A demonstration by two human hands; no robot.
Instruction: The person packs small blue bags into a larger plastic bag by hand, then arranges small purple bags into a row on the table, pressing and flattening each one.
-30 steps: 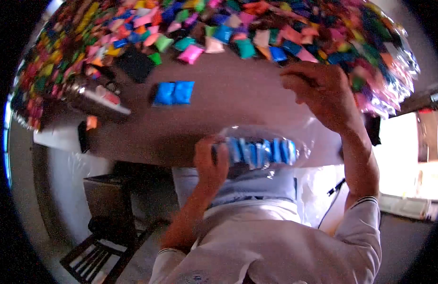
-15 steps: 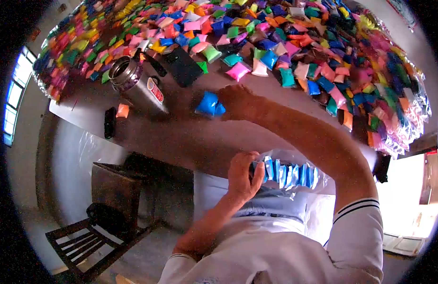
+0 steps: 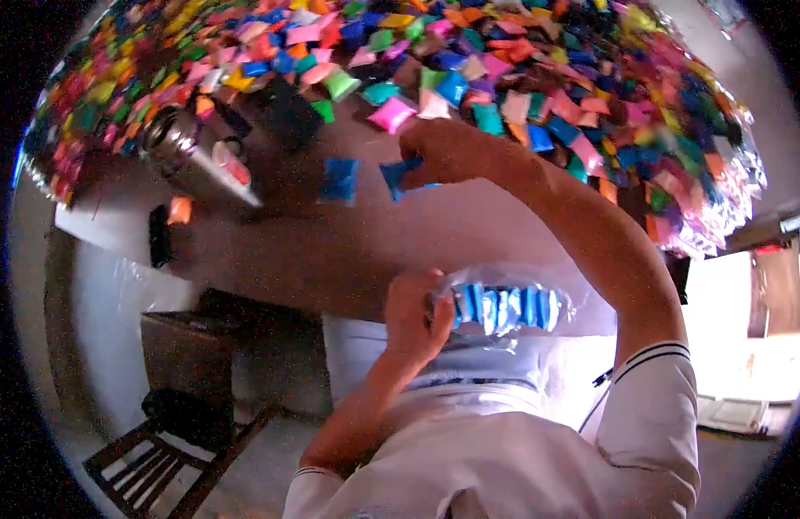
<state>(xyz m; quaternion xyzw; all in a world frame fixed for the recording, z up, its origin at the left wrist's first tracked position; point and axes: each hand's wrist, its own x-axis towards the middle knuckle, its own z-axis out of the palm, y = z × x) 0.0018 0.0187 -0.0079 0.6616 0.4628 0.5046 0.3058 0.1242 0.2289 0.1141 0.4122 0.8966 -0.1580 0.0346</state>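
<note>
The left hand clamps shut the open end of a clear plastic bag lined with upright blue sachets against the table edge, steadying it, while the right hand pinches one small blue powder sachet off the brown tabletop, beside another blue sachet.

Fisheye warp, motion blur, window glare right

The right hand hides part of a motion-blurred blue packet.
</note>
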